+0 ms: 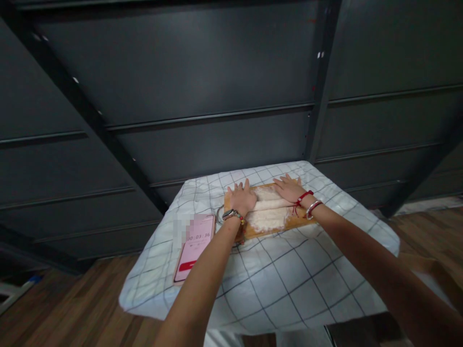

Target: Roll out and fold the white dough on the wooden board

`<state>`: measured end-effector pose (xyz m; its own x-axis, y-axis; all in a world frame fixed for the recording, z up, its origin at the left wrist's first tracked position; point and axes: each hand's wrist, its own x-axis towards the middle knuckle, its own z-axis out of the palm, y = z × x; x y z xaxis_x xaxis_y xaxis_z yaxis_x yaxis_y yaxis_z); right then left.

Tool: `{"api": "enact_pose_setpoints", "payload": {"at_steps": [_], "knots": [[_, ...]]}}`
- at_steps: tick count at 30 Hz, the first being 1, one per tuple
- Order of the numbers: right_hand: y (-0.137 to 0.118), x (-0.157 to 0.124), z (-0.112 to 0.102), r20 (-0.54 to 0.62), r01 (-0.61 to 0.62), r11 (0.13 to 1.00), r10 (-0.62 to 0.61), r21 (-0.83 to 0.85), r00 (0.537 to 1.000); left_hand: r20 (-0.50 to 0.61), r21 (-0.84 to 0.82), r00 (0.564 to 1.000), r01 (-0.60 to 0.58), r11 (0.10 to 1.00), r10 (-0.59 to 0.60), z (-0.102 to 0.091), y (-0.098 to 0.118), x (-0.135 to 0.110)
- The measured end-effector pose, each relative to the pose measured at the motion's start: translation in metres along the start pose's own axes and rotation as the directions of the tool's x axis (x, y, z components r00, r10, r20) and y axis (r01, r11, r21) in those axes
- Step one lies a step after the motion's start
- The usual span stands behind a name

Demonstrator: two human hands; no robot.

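Note:
A wooden board [265, 228] lies at the far side of a table covered with a white checked cloth [275, 279]. On the board is a sheet of pale dough [267, 217] with a floured rolling pin [269, 204] across it. My left hand [241, 197] lies flat on the pin's left end, fingers stretched out. My right hand [289, 188] lies flat on the right end, fingers also stretched. The left wrist has a watch, and the right wrist carries a red cord and a silver bangle.
A phone [195, 246] with a running timer lies on the cloth left of the board. Dark metal wall panels and beams [217, 96] stand close behind the table. Wooden floor [72, 308] shows on both sides.

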<state>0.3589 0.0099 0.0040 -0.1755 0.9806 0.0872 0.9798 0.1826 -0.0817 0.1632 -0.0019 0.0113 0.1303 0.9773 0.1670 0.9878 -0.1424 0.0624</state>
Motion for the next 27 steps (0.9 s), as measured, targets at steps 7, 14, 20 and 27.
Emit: {"api": "enact_pose_setpoints", "payload": {"at_steps": [7,14,20,27], "knots": [[-0.01,-0.044,-0.01,0.044,0.03,0.999,-0.031,0.024,0.999,-0.106,0.044,0.993,-0.051,0.998,0.055,-0.009,0.008,-0.049],[-0.016,-0.09,-0.015,0.088,0.084,0.996,-0.084,0.007,0.993,-0.123,0.038,0.985,-0.115,0.993,0.119,-0.014,0.012,-0.097],[-0.018,-0.104,-0.016,0.087,0.109,0.994,-0.111,0.029,0.99,-0.095,0.021,0.981,-0.167,0.986,0.168,-0.016,0.005,-0.11],[-0.015,-0.064,-0.012,0.048,0.019,0.998,-0.021,0.053,0.999,0.023,0.007,0.996,-0.081,0.997,0.081,-0.018,0.007,-0.064]]}}
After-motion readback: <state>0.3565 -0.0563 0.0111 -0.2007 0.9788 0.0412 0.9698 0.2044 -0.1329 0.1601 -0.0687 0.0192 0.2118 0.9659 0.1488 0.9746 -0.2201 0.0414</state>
